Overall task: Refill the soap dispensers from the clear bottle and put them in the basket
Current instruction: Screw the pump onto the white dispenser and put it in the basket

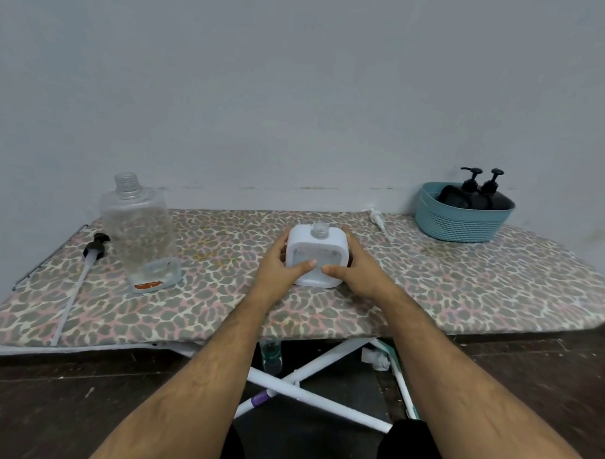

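Observation:
A white square soap dispenser (317,245) with an open neck and no pump stands at the middle of the ironing board (463,290). My left hand (282,267) grips its left side and my right hand (356,269) grips its right side, thumbs on its front. A large clear bottle (136,225), uncapped, stands at the left. The teal basket (462,223) sits at the far right and holds two black pump dispensers (480,196). A white pump (378,220) lies on the board left of the basket.
A black pump with a long white tube (83,273) lies at the board's left end. The board stands against a pale wall on white crossed legs (309,391) over a dark floor. A small bottle (271,357) shows under the board.

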The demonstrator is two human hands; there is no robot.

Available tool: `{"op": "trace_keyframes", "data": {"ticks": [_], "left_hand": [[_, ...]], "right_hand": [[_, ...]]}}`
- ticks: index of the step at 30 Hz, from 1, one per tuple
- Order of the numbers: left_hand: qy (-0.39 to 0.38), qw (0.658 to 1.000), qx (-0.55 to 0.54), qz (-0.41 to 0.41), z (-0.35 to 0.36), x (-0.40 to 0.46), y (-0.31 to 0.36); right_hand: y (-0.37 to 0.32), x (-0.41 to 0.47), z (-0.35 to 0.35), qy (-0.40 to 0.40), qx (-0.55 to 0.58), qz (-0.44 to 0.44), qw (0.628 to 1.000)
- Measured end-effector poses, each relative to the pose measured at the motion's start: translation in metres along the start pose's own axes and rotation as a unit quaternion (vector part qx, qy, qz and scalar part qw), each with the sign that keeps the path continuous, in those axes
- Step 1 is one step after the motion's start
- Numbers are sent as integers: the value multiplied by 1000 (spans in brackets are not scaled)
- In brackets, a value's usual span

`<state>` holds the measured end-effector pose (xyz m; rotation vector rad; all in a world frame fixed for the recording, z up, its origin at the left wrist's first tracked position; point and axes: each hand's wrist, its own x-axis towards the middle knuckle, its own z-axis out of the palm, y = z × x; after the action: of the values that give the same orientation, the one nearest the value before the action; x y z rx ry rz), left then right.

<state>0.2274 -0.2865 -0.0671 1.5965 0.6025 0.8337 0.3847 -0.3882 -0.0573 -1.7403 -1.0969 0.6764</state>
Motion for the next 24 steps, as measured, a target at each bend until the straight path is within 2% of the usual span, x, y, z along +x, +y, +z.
{"op": "trace_keyframes", "data": {"ticks": [5, 7, 8, 10, 13, 18, 24], "left_hand": [[23, 1000, -4, -17, 2, 2, -7], [29, 999, 4, -19, 2, 2, -8], [30, 999, 4, -21, 2, 2, -8], [30, 999, 6, -21, 2, 2, -9], [32, 999, 7, -17, 2, 1, -9], [31, 999, 5, -16, 1, 1, -8], [37, 999, -3, -33, 1, 2, -9]], "right_hand": [[0, 10, -30, -110, -18, 29, 993], [0, 14, -46, -115, -26, 37, 992], [0, 17, -53, -89, -37, 42, 994], [4, 30, -65, 18, -72, 56, 996], [13, 56, -69, 150, -155, 71, 974], [21, 103, -74, 211, -292, 89, 929], [28, 146, -88, 225, -339, 134, 904]]}}
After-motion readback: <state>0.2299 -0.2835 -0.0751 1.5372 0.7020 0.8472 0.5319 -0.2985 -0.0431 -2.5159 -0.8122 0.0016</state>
